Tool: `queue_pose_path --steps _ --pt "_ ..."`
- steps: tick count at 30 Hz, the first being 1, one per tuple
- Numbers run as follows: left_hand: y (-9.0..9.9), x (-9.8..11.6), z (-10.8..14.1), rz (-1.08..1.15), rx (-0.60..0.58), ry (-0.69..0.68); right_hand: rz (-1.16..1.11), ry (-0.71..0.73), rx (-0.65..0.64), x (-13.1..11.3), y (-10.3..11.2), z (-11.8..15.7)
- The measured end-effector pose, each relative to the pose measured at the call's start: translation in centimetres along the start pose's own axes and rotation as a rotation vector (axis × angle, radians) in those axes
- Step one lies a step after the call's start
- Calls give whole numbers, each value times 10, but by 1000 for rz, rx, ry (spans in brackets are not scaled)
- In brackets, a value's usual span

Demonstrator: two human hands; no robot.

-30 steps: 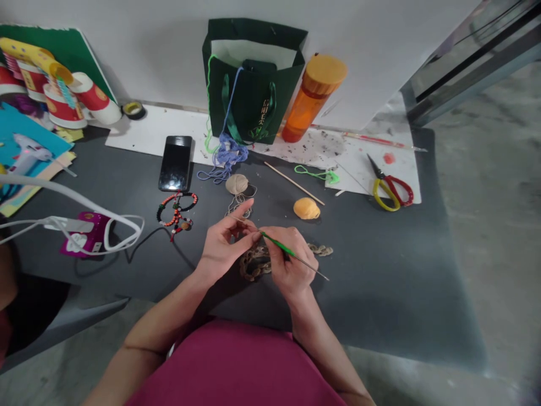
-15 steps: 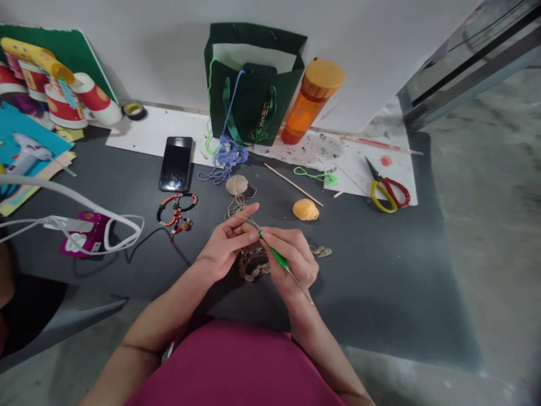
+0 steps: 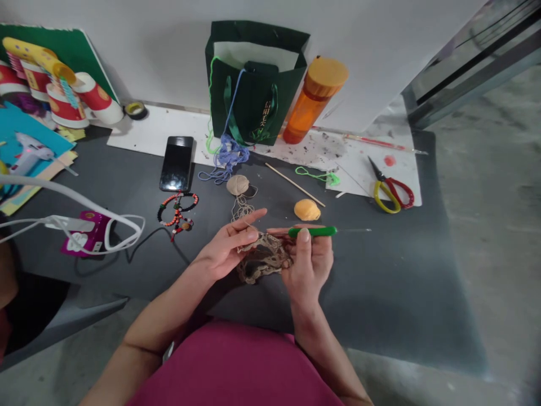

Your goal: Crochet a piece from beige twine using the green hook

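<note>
My left hand (image 3: 224,251) pinches the edge of a brownish crocheted strip (image 3: 270,254), its index finger stretched out with beige yarn over it. In my right hand (image 3: 308,262) lies a crochet hook with a green handle (image 3: 316,231), held under the thumb and pointing sideways, its thin metal end to the right. The crocheted piece hangs between both hands and rests partly on the dark table. From a small beige yarn ball (image 3: 238,185) above the left hand, loose strands run down to the fingers.
Behind the hands are a dark green paper bag (image 3: 253,96), an orange bottle (image 3: 315,101), blue yarn (image 3: 230,155), a phone (image 3: 176,163) and a thin stick (image 3: 296,185). A yellow ball (image 3: 307,210) and scissors (image 3: 391,192) lie to the right, a beaded bracelet (image 3: 176,211) to the left.
My right hand has moved right and turned palm up, and the green-handled hook has swung from a downward slant to level. More of the crocheted strip now shows between my hands.
</note>
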State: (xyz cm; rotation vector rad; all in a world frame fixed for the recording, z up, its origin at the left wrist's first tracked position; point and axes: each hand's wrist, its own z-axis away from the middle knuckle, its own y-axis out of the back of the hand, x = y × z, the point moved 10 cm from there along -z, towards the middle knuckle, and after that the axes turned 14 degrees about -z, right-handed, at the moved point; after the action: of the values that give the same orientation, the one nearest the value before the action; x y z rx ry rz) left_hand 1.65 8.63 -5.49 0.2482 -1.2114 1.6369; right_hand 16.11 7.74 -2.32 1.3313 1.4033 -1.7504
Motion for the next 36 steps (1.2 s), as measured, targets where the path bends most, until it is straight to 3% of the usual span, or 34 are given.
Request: queue_pose_path --steps 3,5,13,15,18,21,23,31,36 --pt "-5 2 1 -21 -19 -37 -154 -128 0 13 -7 -3" --pt "-8 2 3 -42 -15 -64 -195 -141 -21 17 -12 -1" --pt "-3 15 6 -143 42 -225 -51 71 -160 2 -16 7" --pt "0 15 5 -129 67 -234 60 163 -200 -8 -19 7" --pt "3 14 4 -94 103 -228 284 454 -302 -34 -34 14" --pt "2 7 4 -41 112 -152 388 644 -305 -49 -41 24" --pt "0 2 3 -10 89 -91 336 621 -259 -49 -37 23" --pt "0 4 6 -23 55 -41 220 282 -51 -23 -10 13" --pt "3 4 5 -61 53 -38 411 405 60 -37 -1 13"
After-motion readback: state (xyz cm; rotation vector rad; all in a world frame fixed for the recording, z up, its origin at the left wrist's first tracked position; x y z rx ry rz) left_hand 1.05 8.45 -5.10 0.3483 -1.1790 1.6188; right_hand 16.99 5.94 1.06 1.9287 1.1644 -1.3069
